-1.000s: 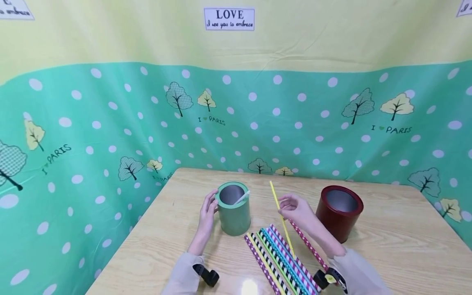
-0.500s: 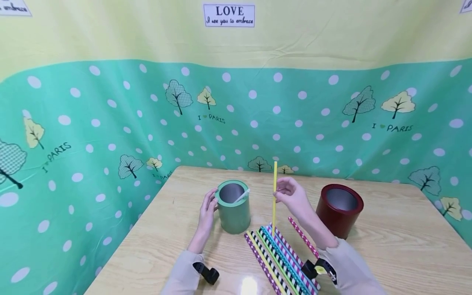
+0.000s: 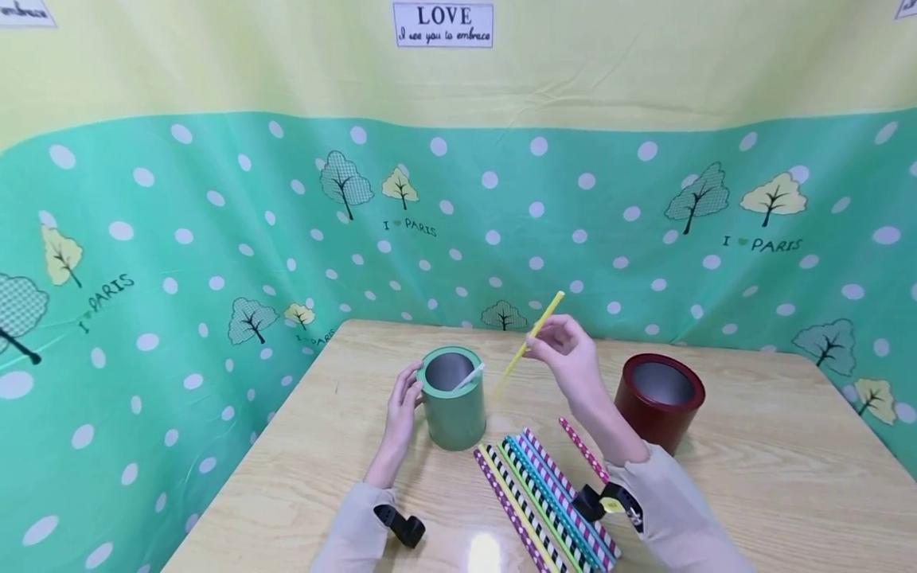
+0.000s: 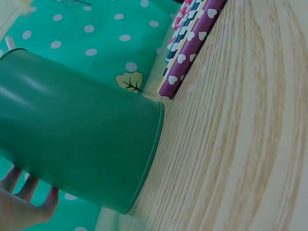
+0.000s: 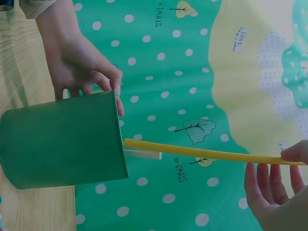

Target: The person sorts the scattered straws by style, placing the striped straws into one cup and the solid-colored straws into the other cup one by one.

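Mid-insertion at frame centre: yellow straw (image 3: 533, 333) pinched in right hand (image 3: 569, 362), tip slanted beside green tin (image 3: 453, 399) steadied by left hand (image 3: 403, 410); next, probably tip lowered inside rim.

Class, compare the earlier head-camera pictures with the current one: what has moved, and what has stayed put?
The right hand, pinching the yellow straw, rose and swung its lower end left toward the green can. The left hand stays on the can, the white straw stays inside, and the red can and straw row are unmoved.
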Demonstrator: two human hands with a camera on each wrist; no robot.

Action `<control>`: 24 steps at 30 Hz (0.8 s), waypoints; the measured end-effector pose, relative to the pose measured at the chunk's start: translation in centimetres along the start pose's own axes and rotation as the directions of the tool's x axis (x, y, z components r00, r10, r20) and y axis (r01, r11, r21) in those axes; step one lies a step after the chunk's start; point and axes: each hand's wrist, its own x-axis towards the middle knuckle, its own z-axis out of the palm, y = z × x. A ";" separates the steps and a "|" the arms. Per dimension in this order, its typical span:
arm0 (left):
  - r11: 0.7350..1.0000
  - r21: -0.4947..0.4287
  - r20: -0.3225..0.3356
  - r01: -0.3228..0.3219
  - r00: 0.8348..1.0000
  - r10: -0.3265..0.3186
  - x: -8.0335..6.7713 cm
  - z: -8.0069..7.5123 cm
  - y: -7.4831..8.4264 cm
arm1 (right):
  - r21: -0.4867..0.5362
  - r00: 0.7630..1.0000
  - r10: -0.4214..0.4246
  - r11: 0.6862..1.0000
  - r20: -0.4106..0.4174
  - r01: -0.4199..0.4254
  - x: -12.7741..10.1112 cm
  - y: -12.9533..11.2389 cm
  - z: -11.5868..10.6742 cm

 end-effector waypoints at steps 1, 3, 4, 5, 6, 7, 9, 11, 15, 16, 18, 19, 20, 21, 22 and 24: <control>1.000 -0.005 0.000 0.003 1.000 -0.003 0.1 -0.1 -0.2 | 0.013 1.000 -0.020 1.000 0.001 0.020 0.2 0.4 0.0; 1.000 -0.012 0.000 0.006 1.000 -0.006 0.4 -0.2 -0.8 | 0.085 0.996 -0.091 0.992 0.016 0.089 1.3 2.7 -0.6; 1.000 -0.016 0.000 0.007 1.000 -0.007 0.5 -0.3 -1.1 | 0.115 0.994 -0.111 0.987 0.021 0.108 1.8 3.7 -0.8; 1.000 -0.020 -0.002 0.007 1.000 -0.008 0.6 -0.4 -1.4 | 0.161 0.987 -0.156 0.976 0.041 0.147 2.6 5.4 -1.2; 1.000 -0.015 -0.003 0.001 1.000 -0.001 0.6 -0.4 -1.6 | 0.203 0.979 -0.194 0.963 0.060 0.178 3.3 6.9 -1.5; 1.000 -0.015 -0.004 -0.004 1.000 0.004 0.7 -0.4 -1.7 | 0.226 0.975 -0.212 0.955 0.072 0.191 3.5 7.5 -1.6; 1.000 -0.016 -0.008 -0.015 1.000 0.015 0.8 -0.4 -1.9 | 0.203 0.982 -0.179 0.966 0.064 0.163 3.1 6.7 -0.9; 1.000 -0.015 -0.008 -0.022 1.000 0.022 0.8 -0.4 -1.9 | 0.167 0.986 -0.154 0.976 0.062 0.142 2.6 5.5 -0.1; 1.000 -0.027 0.000 -0.014 1.000 0.014 0.8 -0.4 -1.7 | 0.132 0.989 -0.141 0.982 0.051 0.133 2.5 5.8 1.1; 1.000 -0.026 0.001 -0.011 1.000 0.011 0.8 -0.4 -1.5 | 0.134 0.990 -0.135 0.983 0.049 0.128 2.5 5.7 1.3; 1.000 -0.030 0.001 -0.004 1.000 0.004 0.8 -0.4 -1.5 | 0.121 0.990 -0.136 0.984 0.048 0.129 2.4 5.8 1.7; 1.000 -0.029 0.002 -0.004 1.000 0.004 0.8 -0.4 -1.5 | 0.089 0.996 -0.087 0.993 0.032 0.083 1.7 4.3 2.3; 1.000 -0.025 0.001 -0.006 1.000 0.006 0.8 -0.4 -1.6 | 0.049 1.000 -0.024 0.999 0.019 0.023 0.9 2.2 2.9; 1.000 -0.024 0.001 -0.013 1.000 0.013 0.7 -0.4 -1.6 | 0.048 1.000 -0.014 0.999 0.021 0.013 0.9 2.2 3.1; 1.000 -0.021 0.000 -0.013 1.000 0.013 0.7 -0.4 -1.6 | 0.037 1.000 -0.007 0.999 0.024 0.006 0.9 2.3 3.2; 1.000 -0.018 -0.002 -0.021 1.000 0.021 0.8 -0.4 -1.9 | 0.013 0.999 0.010 1.000 0.032 -0.010 1.1 2.6 3.3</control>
